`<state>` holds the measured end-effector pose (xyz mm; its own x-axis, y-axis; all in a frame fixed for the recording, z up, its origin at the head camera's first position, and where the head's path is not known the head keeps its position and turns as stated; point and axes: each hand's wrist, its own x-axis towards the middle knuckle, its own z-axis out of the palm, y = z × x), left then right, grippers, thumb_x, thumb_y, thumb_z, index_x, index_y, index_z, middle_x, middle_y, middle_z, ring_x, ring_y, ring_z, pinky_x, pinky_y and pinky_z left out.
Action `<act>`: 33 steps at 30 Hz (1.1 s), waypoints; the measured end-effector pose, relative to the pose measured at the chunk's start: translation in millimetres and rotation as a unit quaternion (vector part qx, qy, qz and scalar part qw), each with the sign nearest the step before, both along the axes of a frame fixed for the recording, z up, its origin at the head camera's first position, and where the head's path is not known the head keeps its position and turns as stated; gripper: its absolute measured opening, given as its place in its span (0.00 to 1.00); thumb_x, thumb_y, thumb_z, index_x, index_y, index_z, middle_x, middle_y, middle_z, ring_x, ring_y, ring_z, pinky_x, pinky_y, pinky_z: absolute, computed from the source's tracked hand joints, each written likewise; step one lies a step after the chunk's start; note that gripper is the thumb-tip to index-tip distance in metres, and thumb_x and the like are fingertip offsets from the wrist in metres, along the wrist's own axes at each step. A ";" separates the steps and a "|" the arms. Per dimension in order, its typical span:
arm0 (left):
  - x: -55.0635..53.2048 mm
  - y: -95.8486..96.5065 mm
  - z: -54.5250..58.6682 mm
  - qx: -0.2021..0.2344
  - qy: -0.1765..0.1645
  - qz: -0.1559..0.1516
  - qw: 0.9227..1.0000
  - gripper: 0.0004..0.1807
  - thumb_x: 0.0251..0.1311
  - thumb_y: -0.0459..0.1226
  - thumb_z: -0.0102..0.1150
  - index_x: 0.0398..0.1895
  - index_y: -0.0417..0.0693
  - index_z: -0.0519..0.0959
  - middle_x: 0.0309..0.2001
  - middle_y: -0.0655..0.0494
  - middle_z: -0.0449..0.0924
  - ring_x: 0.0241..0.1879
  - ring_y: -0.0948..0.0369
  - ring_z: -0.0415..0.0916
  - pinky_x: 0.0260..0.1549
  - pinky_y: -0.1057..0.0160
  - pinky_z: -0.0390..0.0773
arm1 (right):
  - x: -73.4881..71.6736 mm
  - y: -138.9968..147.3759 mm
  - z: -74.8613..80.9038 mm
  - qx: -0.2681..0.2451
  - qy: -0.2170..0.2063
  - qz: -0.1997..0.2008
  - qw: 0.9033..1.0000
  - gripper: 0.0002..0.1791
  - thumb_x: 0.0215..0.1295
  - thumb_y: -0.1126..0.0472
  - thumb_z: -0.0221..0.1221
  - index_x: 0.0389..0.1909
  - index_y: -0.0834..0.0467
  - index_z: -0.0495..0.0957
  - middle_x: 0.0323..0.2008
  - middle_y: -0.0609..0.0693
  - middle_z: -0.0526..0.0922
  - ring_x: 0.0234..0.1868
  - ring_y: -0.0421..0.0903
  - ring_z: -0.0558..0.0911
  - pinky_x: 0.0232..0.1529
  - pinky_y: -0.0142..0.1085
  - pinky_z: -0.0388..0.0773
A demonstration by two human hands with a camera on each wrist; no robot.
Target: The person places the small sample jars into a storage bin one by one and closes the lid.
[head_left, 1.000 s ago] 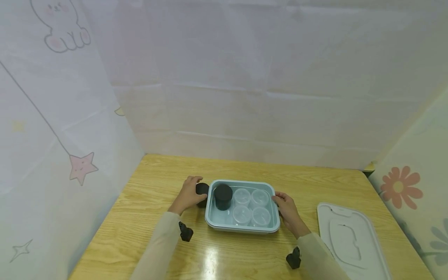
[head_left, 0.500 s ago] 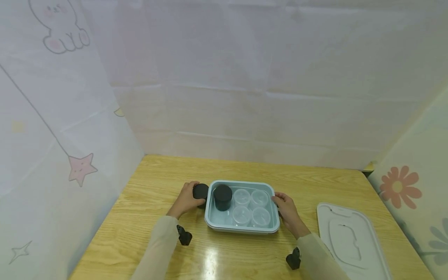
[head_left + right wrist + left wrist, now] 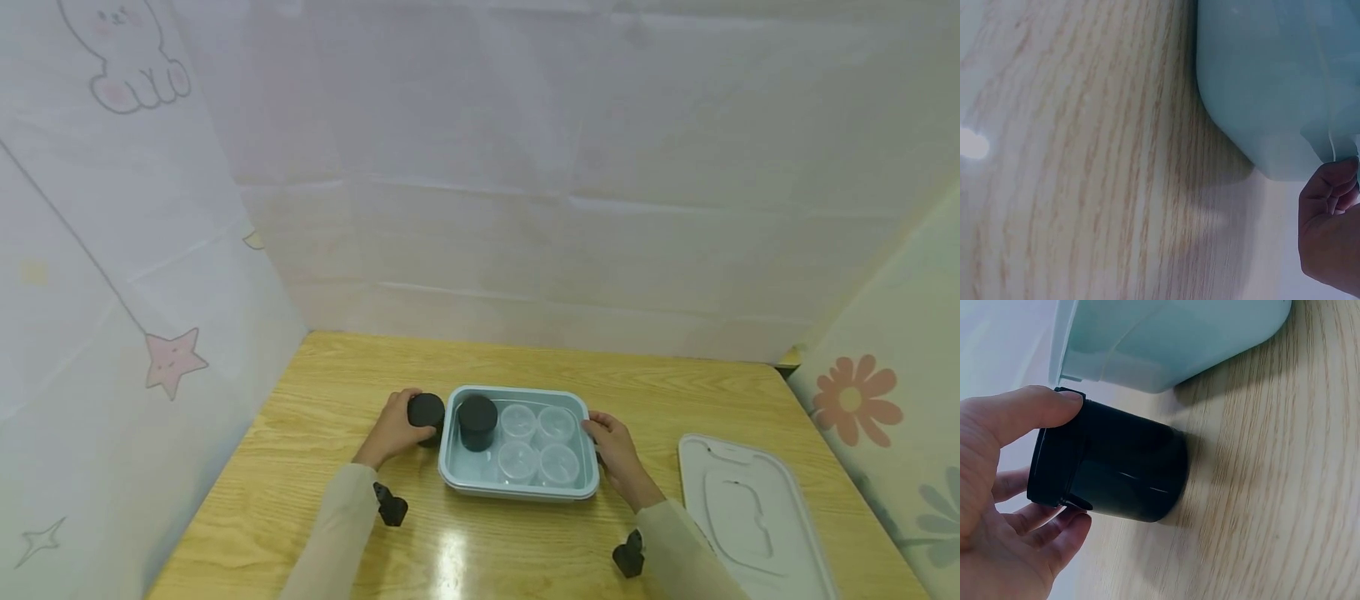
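My left hand grips a black lidded jar by its lid, just left of a light blue plastic bin. In the left wrist view, the thumb lies on one side of the jar's lid and the fingers curl round the other; the jar's base is down at the wooden table. A second black jar stands inside the bin at its left end. Several clear round cups sit beside it. On the bin's right side, my right hand holds the rim, thumb on top and fingers partly hidden below.
A flat white lid with moulded ridges lies on the wooden table at the right. Printed cloth walls stand behind the table and at both sides. Black camera mounts sit by both wrists.
My left hand has closed on the black jar's lid and shifted slightly left with it, so the jar shows more fully. The right hand and the bin have stayed put.
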<state>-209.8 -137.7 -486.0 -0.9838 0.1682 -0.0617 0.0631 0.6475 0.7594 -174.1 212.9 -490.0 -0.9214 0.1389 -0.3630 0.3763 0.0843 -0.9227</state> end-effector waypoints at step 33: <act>8.4 1.6 54.0 0.004 0.040 -0.021 0.999 0.40 0.53 0.38 0.67 0.68 0.40 0.61 0.59 0.38 0.64 0.53 0.44 0.71 0.50 0.45 0.75 | -0.8 1.6 -1.7 0.000 -0.005 -0.001 1.000 0.23 0.72 0.59 0.46 0.62 0.68 0.62 0.55 0.58 0.70 0.46 0.39 0.74 0.40 0.26 0.76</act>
<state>-201.4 -136.2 -432.0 -0.9777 0.2092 0.0189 0.1510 0.6374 0.7556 -174.9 214.5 -491.7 -0.9173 0.1406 -0.3725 0.3859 0.0831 -0.9188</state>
